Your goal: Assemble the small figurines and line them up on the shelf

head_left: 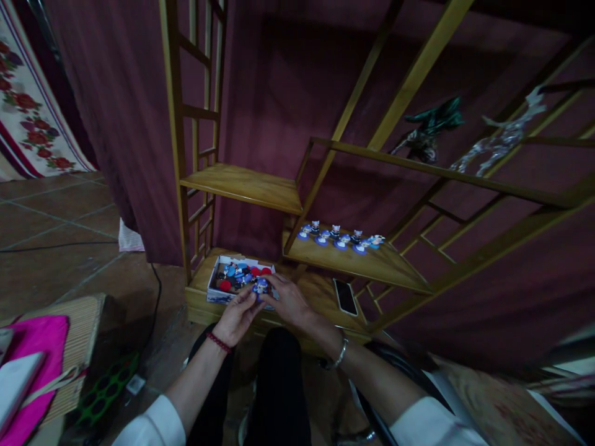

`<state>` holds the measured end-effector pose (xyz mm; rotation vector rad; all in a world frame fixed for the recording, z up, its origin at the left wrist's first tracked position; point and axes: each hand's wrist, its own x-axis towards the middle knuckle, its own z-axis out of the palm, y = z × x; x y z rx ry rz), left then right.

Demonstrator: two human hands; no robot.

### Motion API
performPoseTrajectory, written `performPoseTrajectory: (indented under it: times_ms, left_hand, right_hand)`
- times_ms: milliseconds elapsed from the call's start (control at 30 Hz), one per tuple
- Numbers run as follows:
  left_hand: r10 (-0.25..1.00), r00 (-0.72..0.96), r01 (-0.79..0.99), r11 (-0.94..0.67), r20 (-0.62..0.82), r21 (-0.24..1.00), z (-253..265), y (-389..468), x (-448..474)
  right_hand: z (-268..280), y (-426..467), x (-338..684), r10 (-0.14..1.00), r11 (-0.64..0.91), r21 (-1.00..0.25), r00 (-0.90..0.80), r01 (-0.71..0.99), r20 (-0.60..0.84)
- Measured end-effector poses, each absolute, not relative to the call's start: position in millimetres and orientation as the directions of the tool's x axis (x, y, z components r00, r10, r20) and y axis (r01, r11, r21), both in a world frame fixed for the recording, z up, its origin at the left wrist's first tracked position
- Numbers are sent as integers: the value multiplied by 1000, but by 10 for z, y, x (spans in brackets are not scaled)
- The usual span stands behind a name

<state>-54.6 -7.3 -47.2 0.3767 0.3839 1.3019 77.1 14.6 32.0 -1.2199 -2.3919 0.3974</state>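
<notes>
Between my two hands is a small blue-and-white figurine (261,286), held just over the near edge of an open box. My left hand (239,314) grips it from the left, thumb and fingers closed on its lower part. From the right, my right hand (287,299) has its fingers closed around the same figurine. The cardboard box (216,290) holds several more figurines and round red and blue pieces. On the raised shelf (325,255) to the right, several small figurines (343,240) stand upright in rows, many on purple round bases.
A phone (345,297) lies on the lower board at right. A wooden upright (174,136) rises at left, beside a middle shelf (246,184). Green (434,124) and clear (504,139) ornaments stand higher right. A pink cloth (46,337) lies on a stool at left.
</notes>
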Motion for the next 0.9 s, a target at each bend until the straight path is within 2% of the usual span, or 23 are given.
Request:
performPoseTrajectory:
  times_ms: [600,900]
  left_hand:
    - [967,252,-809,236,-44,539,-336,-67,-344]
    - [967,243,-769,244,-83,591,-302,-46,-257]
  right_hand:
    - [306,30,1007,860,511,-481,-432,712,273]
    - [259,-22,1095,896,444,-551,-356,707,266]
